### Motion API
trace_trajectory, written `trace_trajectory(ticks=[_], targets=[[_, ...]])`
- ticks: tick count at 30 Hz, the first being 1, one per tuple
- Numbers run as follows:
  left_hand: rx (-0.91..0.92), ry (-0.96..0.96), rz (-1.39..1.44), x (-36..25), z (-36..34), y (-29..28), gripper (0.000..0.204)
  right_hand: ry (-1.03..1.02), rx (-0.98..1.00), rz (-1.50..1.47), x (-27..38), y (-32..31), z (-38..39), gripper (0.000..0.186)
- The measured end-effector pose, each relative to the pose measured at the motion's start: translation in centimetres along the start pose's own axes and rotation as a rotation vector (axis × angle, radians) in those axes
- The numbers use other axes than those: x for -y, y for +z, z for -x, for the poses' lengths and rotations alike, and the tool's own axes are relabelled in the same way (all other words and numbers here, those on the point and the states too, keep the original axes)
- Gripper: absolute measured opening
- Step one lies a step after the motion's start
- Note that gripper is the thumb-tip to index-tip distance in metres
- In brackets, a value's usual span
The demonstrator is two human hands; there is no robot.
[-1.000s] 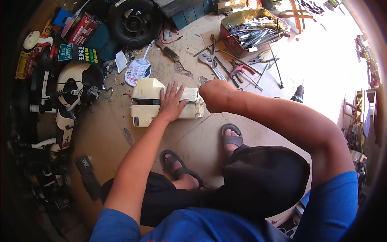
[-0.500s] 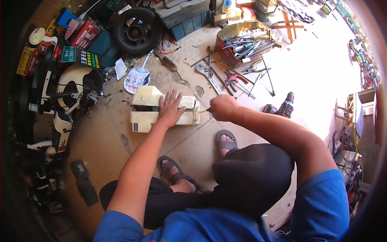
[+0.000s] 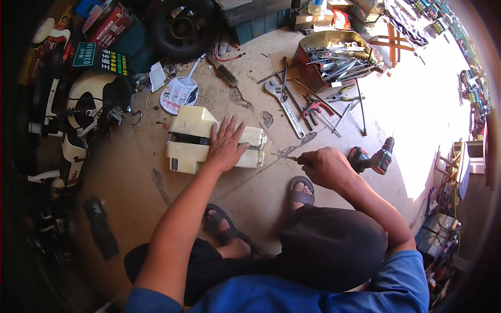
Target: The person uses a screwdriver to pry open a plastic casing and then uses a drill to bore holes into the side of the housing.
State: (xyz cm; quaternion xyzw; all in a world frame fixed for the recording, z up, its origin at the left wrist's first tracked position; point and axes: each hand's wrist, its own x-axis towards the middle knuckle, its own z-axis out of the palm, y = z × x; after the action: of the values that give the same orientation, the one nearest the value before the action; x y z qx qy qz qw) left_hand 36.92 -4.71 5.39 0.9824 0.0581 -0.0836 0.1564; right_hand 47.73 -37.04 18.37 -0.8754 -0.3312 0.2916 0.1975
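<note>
My left hand (image 3: 226,147) rests with fingers stretched out on a cream plastic casing (image 3: 192,121) on the floor. A dark gap runs along the casing's length, and its right end has a ragged edge. Closed round a screwdriver (image 3: 285,156), my right hand (image 3: 327,168) is to the right of the casing. The screwdriver's thin shaft points left, its tip a short way off the casing's right end; most of the handle is hidden in my fingers. A cordless drill (image 3: 377,159) lies just beyond my right hand.
An adjustable wrench (image 3: 286,110), red-handled pliers (image 3: 316,107) and several rods lie ahead. Behind them stands a red metal bin (image 3: 305,65) of tools. A wire brush (image 3: 223,73) and a round printed fan (image 3: 179,95) lie beyond the casing. A wheel (image 3: 181,30) and scooter parts (image 3: 86,107) crowd the left.
My right hand has drawn back to the right with the screwdriver, whose shaft now shows apart from the casing. My left hand stays on the casing. The view has shifted slightly.
</note>
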Motion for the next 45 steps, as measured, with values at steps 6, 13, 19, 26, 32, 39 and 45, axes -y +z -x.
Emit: trace_trajectory(ticks=[6, 13, 19, 26, 32, 39, 45], targets=[[-0.025, 0.011, -0.010, 0.1, -0.4, 0.1, 0.075, -0.119, 0.014, 0.120, 2.4, -1.2, -1.2, 0.023], [-0.033, 0.018, -0.006, 0.3, -0.3, 0.0, 0.074, -0.132, -0.023, 0.155, 1.9, -0.7, -1.7, 0.025], [-0.041, 0.022, -0.021, 0.2, -0.2, 0.3, 0.074, -0.090, 0.093, 0.283, 2.3, 1.6, -5.5, 0.017], [-0.047, 0.028, -0.026, -0.1, -0.5, 0.2, 0.074, -0.131, 0.092, 0.304, 0.8, 4.0, -8.1, 0.011], [0.006, -0.002, -0.062, -0.3, -0.7, 0.1, 0.077, -0.126, 0.168, 0.393, 2.4, 3.3, -10.6, 0.013], [0.026, 0.001, -0.080, 0.4, -0.5, 0.2, 0.076, -0.170, 0.162, 0.377, 3.8, 3.7, -10.3, 0.017], [0.010, 0.011, -0.100, -0.1, -0.7, 0.4, 0.075, -0.174, 0.178, 0.371, 3.7, 2.8, -13.6, 0.016]])
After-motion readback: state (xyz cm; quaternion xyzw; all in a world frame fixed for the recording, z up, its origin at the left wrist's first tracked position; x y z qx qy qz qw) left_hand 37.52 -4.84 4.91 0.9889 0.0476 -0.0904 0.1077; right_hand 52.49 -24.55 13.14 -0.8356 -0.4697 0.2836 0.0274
